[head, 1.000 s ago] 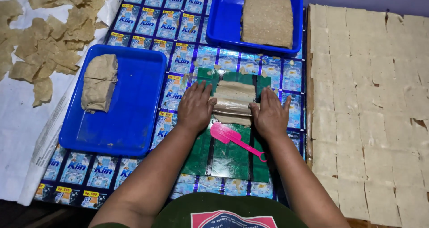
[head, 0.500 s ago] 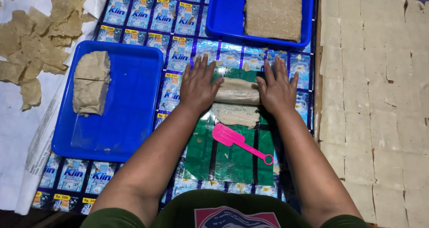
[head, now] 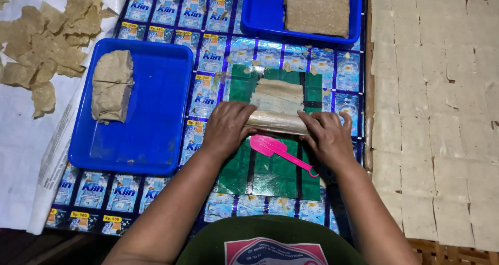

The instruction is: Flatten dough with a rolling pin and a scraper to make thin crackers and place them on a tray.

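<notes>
both hands (head: pixel 278 130) drawn nearer, palms down, fingers curled over roll (head: pixel 275 122)

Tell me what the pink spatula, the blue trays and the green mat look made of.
Pink spatula: likely plastic, uniform bright colour, smooth moulded shape.
Blue trays: probably plastic, glossy with rounded moulded rims.
Green mat: seems a thin plastic sheet, shiny and lying flat with dark stripes.
</notes>
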